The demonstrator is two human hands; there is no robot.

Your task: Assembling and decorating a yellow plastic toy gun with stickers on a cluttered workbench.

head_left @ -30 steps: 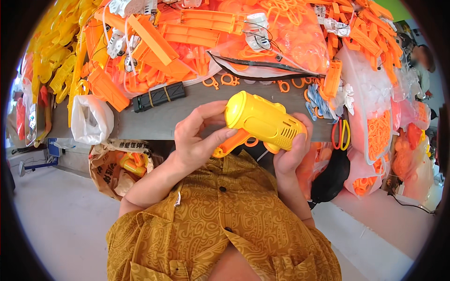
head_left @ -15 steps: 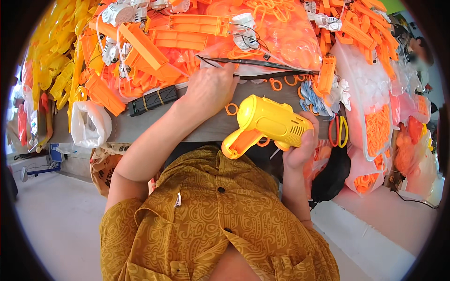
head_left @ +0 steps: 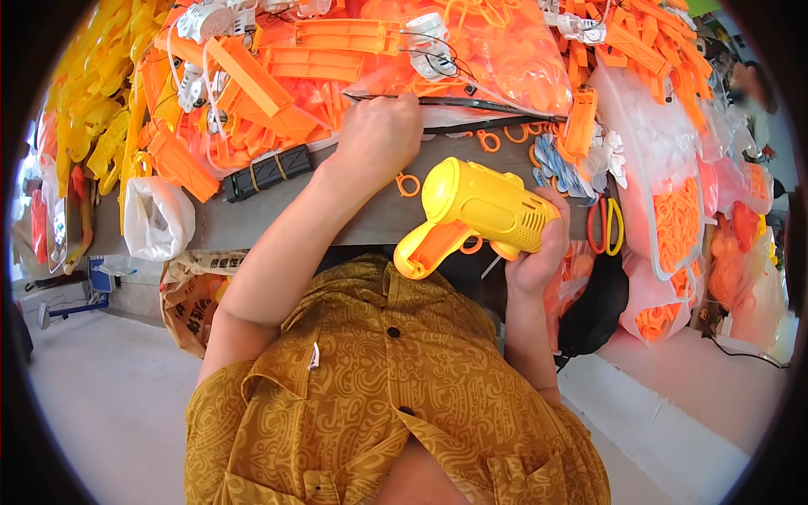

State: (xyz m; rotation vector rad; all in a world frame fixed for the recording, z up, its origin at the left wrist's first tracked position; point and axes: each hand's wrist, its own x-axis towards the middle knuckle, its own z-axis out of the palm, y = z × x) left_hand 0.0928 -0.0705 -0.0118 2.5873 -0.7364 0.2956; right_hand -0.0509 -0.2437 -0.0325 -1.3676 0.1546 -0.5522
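My right hand point(head_left: 541, 244) is closed around the front end of a yellow toy gun point(head_left: 484, 206), held tilted over the table's front edge. Its handle points down to the left, and orange shows inside the handle. A thin pale rod point(head_left: 491, 268) sticks out below the gun; what it belongs to is hidden. Farther off, my left hand point(head_left: 380, 133) is closed at a black strip point(head_left: 492, 108) along the near edge of a clear plastic bag point(head_left: 513, 67) of orange parts. Its fingertips are hidden, so what they grip cannot be made out.
Orange parts with white motors point(head_left: 429, 46) and wires heap up at the back. Yellow parts point(head_left: 105, 109) pile at the left. On the table point(head_left: 227, 220) lie a black box point(head_left: 268, 172), a white bag point(head_left: 158, 217) and orange rings point(head_left: 408, 184). Red-and-yellow-handled scissors point(head_left: 613, 225) hang at the right.
The left hand has gone slightly farther forward, toward the bag. The toy gun and right hand have moved a little left and up in the picture. The whole view has shifted slightly.
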